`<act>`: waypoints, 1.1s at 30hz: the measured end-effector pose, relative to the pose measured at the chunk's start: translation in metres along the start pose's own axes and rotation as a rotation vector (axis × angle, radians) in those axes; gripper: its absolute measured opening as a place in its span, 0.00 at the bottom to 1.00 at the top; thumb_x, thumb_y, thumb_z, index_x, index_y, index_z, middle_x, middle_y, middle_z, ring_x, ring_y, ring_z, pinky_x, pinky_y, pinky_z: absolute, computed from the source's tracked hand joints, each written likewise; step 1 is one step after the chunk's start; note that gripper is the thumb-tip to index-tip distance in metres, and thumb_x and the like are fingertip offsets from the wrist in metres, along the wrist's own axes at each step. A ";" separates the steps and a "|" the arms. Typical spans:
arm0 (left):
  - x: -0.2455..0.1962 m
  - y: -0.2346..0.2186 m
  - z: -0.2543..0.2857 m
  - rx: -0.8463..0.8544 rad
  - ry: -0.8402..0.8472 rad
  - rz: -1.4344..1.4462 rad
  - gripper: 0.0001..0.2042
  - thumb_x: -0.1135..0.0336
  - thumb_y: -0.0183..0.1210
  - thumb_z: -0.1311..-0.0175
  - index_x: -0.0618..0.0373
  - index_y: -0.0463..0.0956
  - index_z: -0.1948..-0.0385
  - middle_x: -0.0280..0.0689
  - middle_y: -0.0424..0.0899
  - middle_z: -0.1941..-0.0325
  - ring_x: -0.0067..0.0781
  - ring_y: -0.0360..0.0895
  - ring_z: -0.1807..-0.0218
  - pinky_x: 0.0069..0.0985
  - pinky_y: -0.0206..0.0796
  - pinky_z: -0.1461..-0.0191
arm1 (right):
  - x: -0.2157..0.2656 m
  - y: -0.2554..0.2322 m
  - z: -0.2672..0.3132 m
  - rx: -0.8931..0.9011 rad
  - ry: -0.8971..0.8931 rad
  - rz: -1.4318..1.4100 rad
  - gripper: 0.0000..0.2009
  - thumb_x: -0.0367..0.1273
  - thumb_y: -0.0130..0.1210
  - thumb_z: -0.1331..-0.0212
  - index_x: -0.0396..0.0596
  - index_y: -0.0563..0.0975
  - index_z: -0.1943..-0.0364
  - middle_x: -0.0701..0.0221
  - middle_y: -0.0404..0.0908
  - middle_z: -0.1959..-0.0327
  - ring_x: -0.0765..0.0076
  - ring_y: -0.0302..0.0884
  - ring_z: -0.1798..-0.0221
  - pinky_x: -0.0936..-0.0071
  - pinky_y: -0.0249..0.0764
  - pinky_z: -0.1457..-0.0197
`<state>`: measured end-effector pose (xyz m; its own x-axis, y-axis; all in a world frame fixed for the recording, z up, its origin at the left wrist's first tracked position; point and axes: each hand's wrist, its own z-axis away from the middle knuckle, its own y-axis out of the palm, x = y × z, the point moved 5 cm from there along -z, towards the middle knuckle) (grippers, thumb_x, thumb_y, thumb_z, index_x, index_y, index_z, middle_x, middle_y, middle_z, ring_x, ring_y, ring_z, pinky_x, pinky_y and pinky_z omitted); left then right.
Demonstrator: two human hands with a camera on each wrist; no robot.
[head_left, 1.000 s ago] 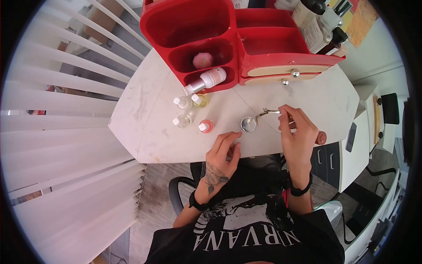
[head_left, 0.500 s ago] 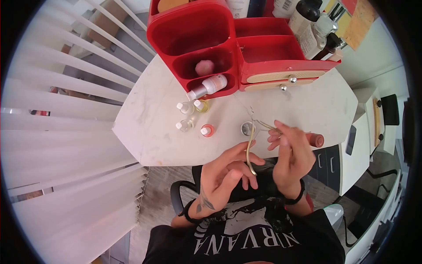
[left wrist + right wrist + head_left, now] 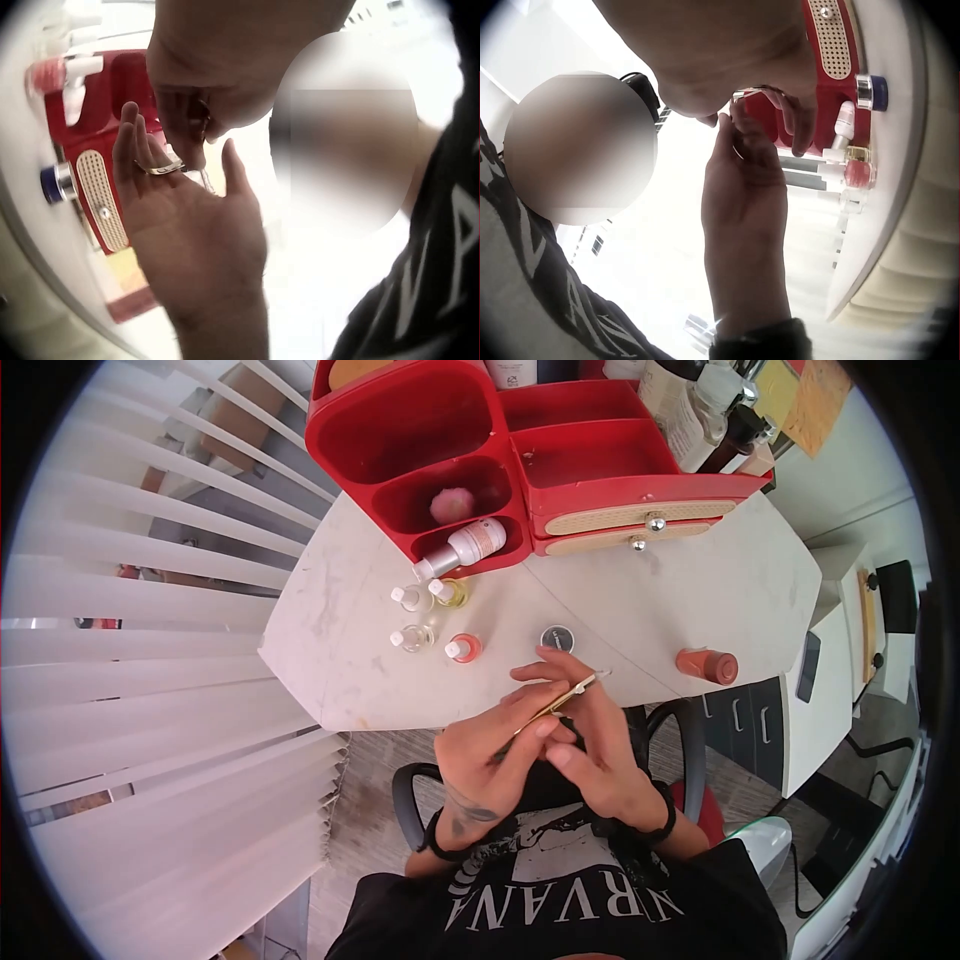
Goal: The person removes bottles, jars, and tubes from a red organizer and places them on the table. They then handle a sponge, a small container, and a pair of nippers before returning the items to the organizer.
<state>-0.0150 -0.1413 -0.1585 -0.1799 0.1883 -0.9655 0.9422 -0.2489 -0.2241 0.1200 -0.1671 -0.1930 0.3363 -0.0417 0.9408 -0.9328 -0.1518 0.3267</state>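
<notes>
A thin metal nail tool lies slantwise between my two hands, just in front of the white table's near edge. My left hand, with the tattooed wrist, pinches the tool between thumb and fingers. In the left wrist view the left fingers close on the tool. There it rests across the straight fingers of my right hand, whose palm is turned up. In the head view my right hand reaches its fingers forward under the tool.
A small round tin sits just beyond the hands. Several small dropper bottles and an orange one stand to its left. A reddish bottle lies at the right edge. A red organizer with drawers fills the back. Blinds hang at left.
My right hand drew the metal tool back from the table toward my body. My left hand rose to meet it and took hold of the tool.
</notes>
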 end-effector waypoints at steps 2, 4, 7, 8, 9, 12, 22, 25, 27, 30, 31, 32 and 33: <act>-0.005 0.006 0.005 -0.108 0.284 -0.420 0.16 0.73 0.67 0.35 0.61 0.88 0.46 0.39 0.89 0.61 0.36 0.81 0.66 0.27 0.72 0.64 | -0.007 0.005 0.006 0.040 0.091 -0.134 0.42 0.33 0.64 0.33 0.36 0.54 0.20 0.56 0.69 0.26 0.62 0.70 0.26 0.62 0.67 0.24; -0.009 0.016 0.009 -0.125 0.387 -0.552 0.17 0.71 0.68 0.40 0.59 0.88 0.48 0.39 0.87 0.56 0.39 0.80 0.58 0.29 0.71 0.57 | -0.010 0.009 0.012 0.039 0.247 -0.296 0.43 0.33 0.66 0.35 0.38 0.53 0.21 0.60 0.65 0.25 0.63 0.65 0.23 0.63 0.62 0.21; -0.005 0.027 0.014 -0.098 0.415 -0.714 0.23 0.61 0.61 0.35 0.64 0.84 0.42 0.43 0.84 0.43 0.45 0.77 0.41 0.37 0.66 0.41 | -0.022 0.006 0.021 -0.054 0.302 -0.403 0.42 0.34 0.67 0.35 0.39 0.55 0.22 0.61 0.67 0.28 0.64 0.67 0.25 0.65 0.63 0.22; -0.007 0.030 0.012 -0.108 0.406 -0.780 0.24 0.59 0.58 0.33 0.66 0.83 0.40 0.44 0.84 0.41 0.46 0.77 0.39 0.40 0.66 0.40 | -0.024 0.004 0.024 -0.066 0.274 -0.430 0.41 0.33 0.67 0.35 0.39 0.56 0.23 0.62 0.69 0.30 0.65 0.69 0.26 0.65 0.65 0.23; -0.009 0.031 0.010 -0.121 0.400 -0.850 0.26 0.58 0.56 0.31 0.68 0.81 0.38 0.45 0.83 0.40 0.48 0.77 0.38 0.42 0.65 0.39 | -0.022 0.003 0.024 -0.077 0.249 -0.415 0.40 0.33 0.67 0.35 0.39 0.56 0.23 0.63 0.69 0.30 0.66 0.69 0.27 0.66 0.65 0.23; -0.001 0.034 0.010 -0.042 0.373 -0.761 0.32 0.55 0.45 0.24 0.76 0.70 0.30 0.54 0.76 0.27 0.57 0.71 0.25 0.50 0.58 0.27 | -0.020 0.001 0.028 -0.139 0.214 -0.349 0.37 0.32 0.66 0.34 0.39 0.59 0.25 0.64 0.71 0.32 0.67 0.72 0.30 0.67 0.69 0.27; 0.010 0.030 0.012 -0.006 0.284 -0.747 0.32 0.60 0.45 0.26 0.78 0.65 0.28 0.58 0.71 0.22 0.60 0.66 0.21 0.54 0.52 0.21 | -0.009 0.000 0.025 -0.213 0.184 -0.100 0.14 0.25 0.54 0.22 0.37 0.73 0.38 0.71 0.82 0.49 0.82 0.77 0.44 0.77 0.74 0.37; 0.016 0.024 0.015 -0.066 0.314 -0.625 0.32 0.62 0.45 0.28 0.79 0.64 0.28 0.58 0.71 0.22 0.61 0.66 0.21 0.54 0.52 0.21 | -0.009 0.008 0.020 -0.185 0.251 -0.103 0.13 0.26 0.54 0.22 0.34 0.74 0.39 0.68 0.84 0.47 0.81 0.78 0.43 0.77 0.75 0.37; 0.009 0.023 0.016 -0.085 0.310 -0.709 0.33 0.62 0.46 0.29 0.79 0.63 0.27 0.58 0.70 0.22 0.61 0.65 0.21 0.54 0.51 0.20 | -0.009 0.010 0.019 -0.178 0.207 -0.132 0.14 0.26 0.53 0.21 0.34 0.74 0.37 0.66 0.85 0.44 0.79 0.80 0.41 0.77 0.76 0.36; 0.004 0.023 0.013 -0.092 0.275 -0.855 0.35 0.61 0.47 0.30 0.79 0.61 0.25 0.59 0.68 0.21 0.61 0.62 0.19 0.56 0.49 0.18 | -0.013 0.010 0.019 -0.190 0.264 -0.302 0.16 0.28 0.50 0.19 0.35 0.74 0.35 0.67 0.83 0.41 0.79 0.79 0.38 0.76 0.75 0.34; 0.006 0.024 0.012 -0.063 0.261 -0.896 0.35 0.61 0.47 0.30 0.79 0.60 0.25 0.60 0.67 0.21 0.61 0.61 0.18 0.57 0.48 0.18 | -0.023 0.014 0.023 -0.231 0.304 -0.421 0.16 0.29 0.49 0.18 0.36 0.74 0.34 0.68 0.83 0.40 0.79 0.78 0.38 0.75 0.75 0.33; 0.008 0.025 0.011 -0.031 0.245 -0.938 0.36 0.61 0.48 0.30 0.79 0.59 0.25 0.60 0.66 0.20 0.62 0.60 0.18 0.57 0.46 0.17 | -0.031 0.017 0.026 -0.274 0.345 -0.544 0.16 0.30 0.48 0.17 0.36 0.74 0.33 0.68 0.82 0.39 0.79 0.78 0.37 0.75 0.74 0.33; 0.011 0.026 0.012 0.003 0.229 -0.980 0.36 0.60 0.48 0.31 0.79 0.59 0.24 0.61 0.65 0.20 0.62 0.58 0.17 0.58 0.45 0.16 | -0.034 0.017 0.027 -0.292 0.367 -0.552 0.17 0.32 0.48 0.17 0.37 0.74 0.33 0.68 0.82 0.39 0.79 0.77 0.37 0.75 0.73 0.32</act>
<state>0.0041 -0.1567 -0.1767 -0.8168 0.4889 -0.3063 0.4067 0.1115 -0.9067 0.0961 -0.1947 -0.2223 0.7509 0.3070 0.5847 -0.6534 0.2168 0.7253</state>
